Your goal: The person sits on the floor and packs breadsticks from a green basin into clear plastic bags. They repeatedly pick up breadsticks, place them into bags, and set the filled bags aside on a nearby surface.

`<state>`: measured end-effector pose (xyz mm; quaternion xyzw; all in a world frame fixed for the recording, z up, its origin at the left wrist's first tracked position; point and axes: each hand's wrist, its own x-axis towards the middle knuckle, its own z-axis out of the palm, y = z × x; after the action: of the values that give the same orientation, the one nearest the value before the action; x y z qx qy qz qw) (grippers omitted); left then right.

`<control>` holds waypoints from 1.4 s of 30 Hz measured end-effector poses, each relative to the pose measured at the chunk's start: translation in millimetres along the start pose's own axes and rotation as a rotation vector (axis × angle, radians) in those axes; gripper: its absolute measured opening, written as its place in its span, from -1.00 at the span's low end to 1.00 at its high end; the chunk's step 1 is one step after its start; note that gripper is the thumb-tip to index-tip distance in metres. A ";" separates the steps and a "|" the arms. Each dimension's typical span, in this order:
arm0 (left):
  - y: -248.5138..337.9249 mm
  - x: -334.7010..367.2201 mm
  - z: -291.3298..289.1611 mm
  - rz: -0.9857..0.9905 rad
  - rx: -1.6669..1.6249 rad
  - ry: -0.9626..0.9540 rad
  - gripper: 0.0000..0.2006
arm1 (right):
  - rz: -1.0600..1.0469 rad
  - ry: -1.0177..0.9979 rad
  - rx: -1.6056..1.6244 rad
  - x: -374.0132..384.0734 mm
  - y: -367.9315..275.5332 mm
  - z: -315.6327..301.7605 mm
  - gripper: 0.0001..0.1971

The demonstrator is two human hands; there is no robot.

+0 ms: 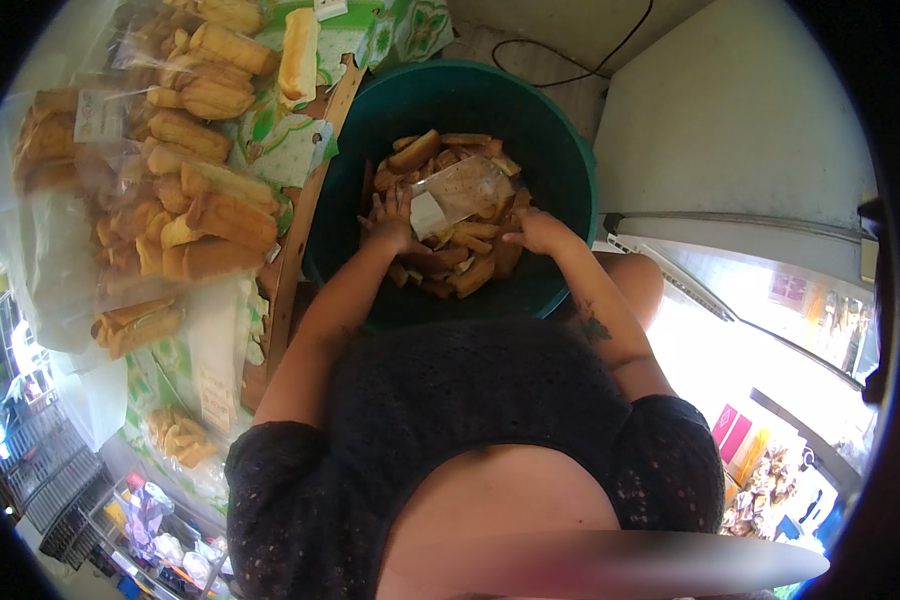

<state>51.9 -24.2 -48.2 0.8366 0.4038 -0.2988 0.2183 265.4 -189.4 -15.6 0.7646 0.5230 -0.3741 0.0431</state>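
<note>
A deep green tub [570, 130] in front of me holds a heap of browned bread pieces [478, 270], many of them long and split. On top of the heap lies a clear plastic bag [470, 190] with a white label. My left hand [388, 225] rests on the bread at the tub's left side, its fingers spread and touching the white label's near edge. Over on the right side, my right hand [540, 232] touches the bread, thumb and forefinger apart. Its other fingers are partly hidden.
Left of the tub, a table with a green-and-white cloth [265, 150] bears several bread loaves [220, 235] in clear bags. One pale loaf [298, 55] lies near its far edge. A white cabinet or fridge [740, 130] stands to the right, with a black cable [560, 80] behind the tub.
</note>
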 end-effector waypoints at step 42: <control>20.2 -46.2 -37.7 0.416 -1.171 -0.135 -0.61 | -0.219 -0.331 0.606 14.3 -80.6 -54.2 -0.62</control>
<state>57.5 -38.2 12.9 0.6187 0.3146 -0.0312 0.7192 229.3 -117.4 40.6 0.6111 0.4532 -0.6333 -0.1414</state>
